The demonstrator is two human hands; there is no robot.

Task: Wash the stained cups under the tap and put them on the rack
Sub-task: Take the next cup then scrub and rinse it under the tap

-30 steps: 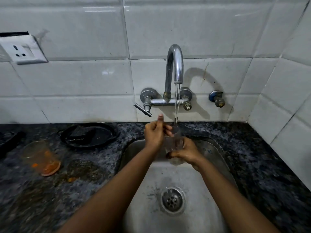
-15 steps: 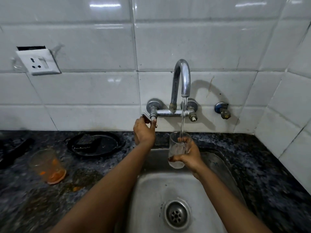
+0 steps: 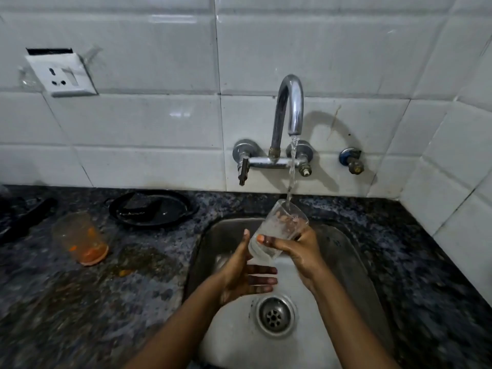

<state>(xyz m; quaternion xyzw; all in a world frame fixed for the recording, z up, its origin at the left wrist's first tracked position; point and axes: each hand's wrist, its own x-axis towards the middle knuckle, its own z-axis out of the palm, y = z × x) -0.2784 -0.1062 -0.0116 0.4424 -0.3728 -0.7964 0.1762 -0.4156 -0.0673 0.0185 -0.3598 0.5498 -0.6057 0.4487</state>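
A clear glass cup (image 3: 277,229) is tilted under the running tap (image 3: 290,107), over the steel sink (image 3: 221,235). Water falls into its mouth. My right hand (image 3: 298,249) grips the cup's side, thumb across the front. My left hand (image 3: 245,275) is open just below and left of the cup's base, fingers spread, its thumb touching the glass. A second cup (image 3: 80,238), stained orange, stands on the dark counter to the left of the sink. No rack is in view.
A black plate (image 3: 151,207) holding a dark object sits at the counter's back beside the sink. An orange-brown spill (image 3: 143,258) lies by the stained cup. The tap lever (image 3: 242,170) points down. A wall socket (image 3: 62,74) is upper left. The drain (image 3: 274,315) shows in the sink.
My left hand left the tap lever and came down under the cup. The right hand tilted the cup. The lever now points down. Water still runs.
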